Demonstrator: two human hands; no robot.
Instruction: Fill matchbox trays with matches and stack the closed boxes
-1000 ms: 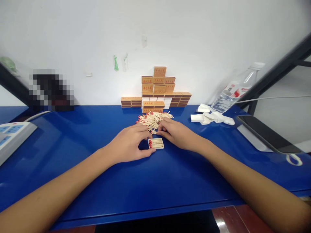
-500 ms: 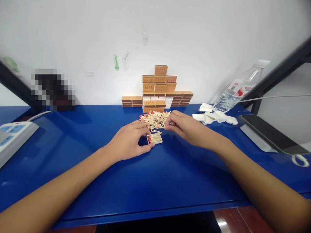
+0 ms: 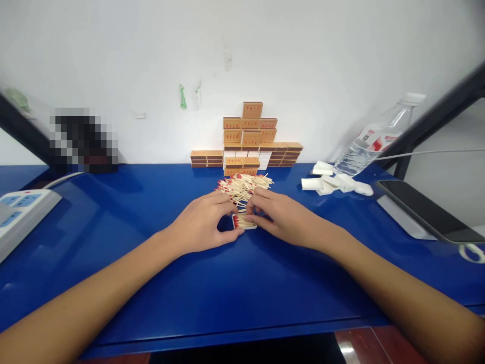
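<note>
A small white matchbox tray lies on the blue table, with red-headed matches inside it. My left hand grips the tray's left end between thumb and fingers. Over the tray's right side, my right hand has its thumb and fingertips pinched together on matches, partly hidden by the fingers. Just behind both hands a loose heap of matches is spread out, and a few sticks lie between it and the tray.
Stacked matchboxes stand against the wall behind the heap. To the right are white empty trays, a tilted water bottle and a phone on a stand. A white power strip sits at the left.
My right hand has moved from the heap's right edge toward me and left, over the tray. My left hand stays at the tray, which has shifted slightly right.
</note>
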